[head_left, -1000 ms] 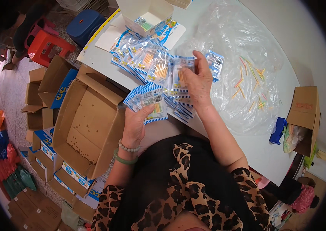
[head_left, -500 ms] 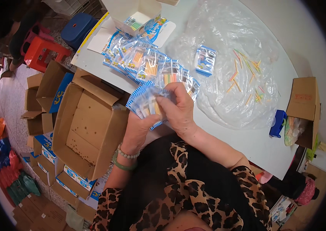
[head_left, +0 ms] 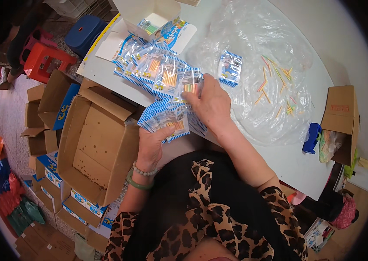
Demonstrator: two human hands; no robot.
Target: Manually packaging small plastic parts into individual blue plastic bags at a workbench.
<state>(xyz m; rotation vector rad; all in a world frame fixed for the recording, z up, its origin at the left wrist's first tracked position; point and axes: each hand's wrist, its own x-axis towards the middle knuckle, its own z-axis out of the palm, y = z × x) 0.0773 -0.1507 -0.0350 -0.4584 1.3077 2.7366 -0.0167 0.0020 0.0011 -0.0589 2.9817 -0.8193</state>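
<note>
A fanned stack of clear packets [head_left: 160,115] with blue-striped edges is held in my left hand [head_left: 150,145], thumb on top, near the table's front edge. Thin coloured sticks show through the film. Just beyond, my right hand [head_left: 213,102] pinches the right side of another stick packet [head_left: 189,78], its thumb across the lower part. That packet lies at the end of a row of overlapping packets [head_left: 151,65] stretching to the upper left. Whether it is lifted off the table I cannot tell.
An open white carton [head_left: 127,19] stands behind the packets. At right, a clear plastic sheet [head_left: 258,122] bears loose coloured sticks [head_left: 264,82] and a single packet [head_left: 230,68]. A blue tape dispenser [head_left: 312,138] and cardboard box [head_left: 339,108] are far right; a large open carton [head_left: 101,143] is left.
My right hand has left the stack in my left hand and moved up and right to a packet in the row. The left hand keeps the stack, now lying more spread in view.
</note>
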